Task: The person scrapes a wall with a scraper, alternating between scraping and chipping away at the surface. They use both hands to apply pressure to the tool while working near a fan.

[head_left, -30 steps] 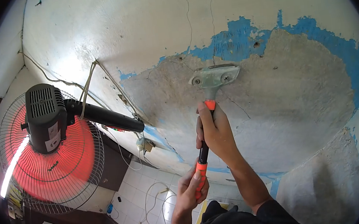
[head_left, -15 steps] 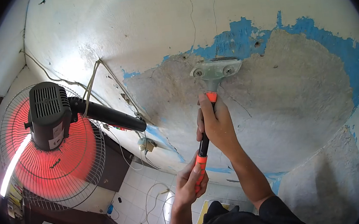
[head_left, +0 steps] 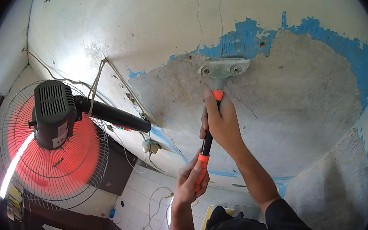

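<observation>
Both of my hands are wrapped round one long-handled scraper (head_left: 224, 69), with a wide grey head held by two screws and a black and orange handle. My left hand (head_left: 191, 179) grips the orange lower end. Higher up, just under the head, my right hand (head_left: 220, 117) closes round the shaft. The head lies against the wall (head_left: 296, 82), at the lower border of a strip of blue paint (head_left: 243, 36). Bare grey plaster surrounds it below and to both sides. The blade's edge is hard to make out.
At the left a black fan (head_left: 53, 114) with red blades and a wire guard juts out on its pole. Cables (head_left: 96, 81) run along the wall to a socket (head_left: 151, 145). A dark wooden cabinet (head_left: 66, 228) and a loose cord (head_left: 151, 211) are on the tiled floor below.
The scraper and both hands have shifted only slightly, the head a little to the right in view. The grip of each hand is the same. The camera view has moved slightly too.
</observation>
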Tool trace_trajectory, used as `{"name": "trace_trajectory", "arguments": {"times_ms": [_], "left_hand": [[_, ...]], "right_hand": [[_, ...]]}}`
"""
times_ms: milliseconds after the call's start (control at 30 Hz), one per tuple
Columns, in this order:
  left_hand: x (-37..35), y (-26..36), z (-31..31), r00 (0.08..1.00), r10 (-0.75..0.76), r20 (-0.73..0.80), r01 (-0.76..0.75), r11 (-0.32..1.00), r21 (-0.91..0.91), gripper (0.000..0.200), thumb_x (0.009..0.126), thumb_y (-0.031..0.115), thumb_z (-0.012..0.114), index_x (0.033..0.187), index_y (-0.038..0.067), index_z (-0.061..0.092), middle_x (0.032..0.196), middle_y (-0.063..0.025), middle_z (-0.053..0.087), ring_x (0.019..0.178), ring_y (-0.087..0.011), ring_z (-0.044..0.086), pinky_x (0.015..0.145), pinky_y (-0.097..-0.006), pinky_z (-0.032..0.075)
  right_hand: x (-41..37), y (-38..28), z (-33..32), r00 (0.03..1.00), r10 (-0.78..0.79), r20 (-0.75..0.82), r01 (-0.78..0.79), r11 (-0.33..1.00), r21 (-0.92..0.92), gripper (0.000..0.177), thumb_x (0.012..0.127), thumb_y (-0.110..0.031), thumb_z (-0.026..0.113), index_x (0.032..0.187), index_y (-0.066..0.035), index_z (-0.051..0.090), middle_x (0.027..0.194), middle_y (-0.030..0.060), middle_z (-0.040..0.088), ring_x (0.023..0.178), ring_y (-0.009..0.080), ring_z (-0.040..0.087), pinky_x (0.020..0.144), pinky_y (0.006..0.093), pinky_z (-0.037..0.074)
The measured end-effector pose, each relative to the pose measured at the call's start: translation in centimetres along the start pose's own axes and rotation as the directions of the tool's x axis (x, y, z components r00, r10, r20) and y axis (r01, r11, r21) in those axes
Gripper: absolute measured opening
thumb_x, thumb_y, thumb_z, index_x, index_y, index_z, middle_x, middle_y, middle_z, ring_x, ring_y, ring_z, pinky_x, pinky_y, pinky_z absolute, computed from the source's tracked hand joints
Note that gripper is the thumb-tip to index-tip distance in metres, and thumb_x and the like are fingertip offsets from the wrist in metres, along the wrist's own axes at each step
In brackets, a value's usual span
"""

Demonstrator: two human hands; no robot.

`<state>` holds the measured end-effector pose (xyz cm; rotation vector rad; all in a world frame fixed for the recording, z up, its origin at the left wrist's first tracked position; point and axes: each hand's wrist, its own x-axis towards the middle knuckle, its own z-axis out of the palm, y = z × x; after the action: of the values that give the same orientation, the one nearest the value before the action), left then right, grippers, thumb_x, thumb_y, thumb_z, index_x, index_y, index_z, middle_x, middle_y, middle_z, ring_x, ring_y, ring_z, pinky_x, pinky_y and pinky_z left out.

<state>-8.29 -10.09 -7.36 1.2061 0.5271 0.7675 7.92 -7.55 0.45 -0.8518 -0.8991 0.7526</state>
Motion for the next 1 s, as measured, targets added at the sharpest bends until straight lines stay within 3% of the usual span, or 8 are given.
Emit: {"name": "trace_trajectory", "arguments": {"times_ms": [333,433,533,567,667,867,1000], "left_hand": [[0.8,-0.3,-0.9,0.998,0.013,0.063,-0.011,0.999,-0.031,0.055,0.102,0.027,0.042,0.146,-0.002,0.028,0.057,-0.0029,0.043,0.036,-0.0061,0.032,0.033,-0.0205,0.026],[0.8,-1.2,-0.5,0.996,0.002,0.089,-0.001,1.0,-0.016,0.063,0.1,0.034,0.047,0.149,0.001,0.024,0.061,-0.0029,0.044,0.04,-0.0066,0.034,0.038,-0.0204,0.031],[1.0,-2.6,-1.1,0.95,0.038,0.311,0.036,0.973,-0.227,0.071,0.099,0.036,0.046,0.152,0.004,0.011,0.066,-0.0064,0.046,0.039,-0.0086,0.036,0.038,-0.021,0.033],[1.5,-3.3,-1.9,0.897,0.091,0.432,0.059,0.945,-0.323,0.077,0.098,0.04,0.047,0.153,0.01,0.003,0.068,-0.0085,0.046,0.037,-0.011,0.037,0.037,-0.022,0.034],[1.9,-5.1,-2.2,0.856,0.138,0.498,0.211,0.786,-0.582,0.074,0.098,0.039,0.046,0.153,0.016,0.002,0.066,-0.0072,0.043,0.035,-0.012,0.036,0.035,-0.0232,0.034],[0.0,-7.2,-1.0,0.911,0.1,0.399,0.231,0.679,-0.697,0.066,0.1,0.036,0.042,0.152,0.021,0.005,0.066,-0.0059,0.04,0.035,-0.011,0.035,0.034,-0.0232,0.032],[-0.2,-6.2,-1.3,0.929,0.048,0.368,0.216,0.736,-0.642,0.064,0.101,0.037,0.04,0.152,0.019,0.007,0.064,-0.0045,0.039,0.035,-0.0101,0.032,0.035,-0.023,0.029]], "right_hand": [[0.3,0.4,-0.1,1.0,0.007,-0.001,-0.007,1.0,0.017,0.032,0.1,-0.032,0.044,0.092,-0.002,0.044,0.048,0.0032,0.043,0.033,0.0153,0.046,0.034,0.0283,0.038],[0.4,0.4,-0.6,0.999,0.018,0.033,-0.018,1.0,0.015,0.037,0.102,-0.038,0.041,0.094,-0.002,0.043,0.048,0.0027,0.042,0.033,0.0149,0.045,0.034,0.028,0.037],[0.0,1.4,-1.2,0.998,0.006,0.068,-0.014,0.993,0.121,0.045,0.102,-0.047,0.034,0.098,-0.003,0.042,0.048,0.0015,0.04,0.032,0.0138,0.042,0.034,0.0275,0.036],[0.0,2.0,-1.1,0.997,-0.007,0.081,-0.007,0.984,0.18,0.048,0.102,-0.05,0.032,0.099,-0.003,0.042,0.048,0.001,0.039,0.032,0.0133,0.041,0.034,0.0273,0.035],[0.0,2.9,-1.0,0.993,-0.017,0.121,-0.02,0.955,0.296,0.053,0.1,-0.055,0.027,0.103,-0.004,0.041,0.047,-0.0007,0.035,0.032,0.0117,0.038,0.033,0.0261,0.034],[-2.1,3.3,0.5,0.987,0.126,0.101,-0.155,0.912,0.379,0.051,0.101,-0.051,0.031,0.115,-0.003,0.041,0.062,-0.0007,0.035,0.037,0.0071,0.03,0.033,0.0227,0.028],[-2.3,3.3,0.8,0.982,0.153,0.113,-0.185,0.911,0.368,0.053,0.102,-0.05,0.031,0.119,-0.001,0.042,0.061,-0.0026,0.032,0.038,0.0048,0.026,0.034,0.0211,0.024]]}}
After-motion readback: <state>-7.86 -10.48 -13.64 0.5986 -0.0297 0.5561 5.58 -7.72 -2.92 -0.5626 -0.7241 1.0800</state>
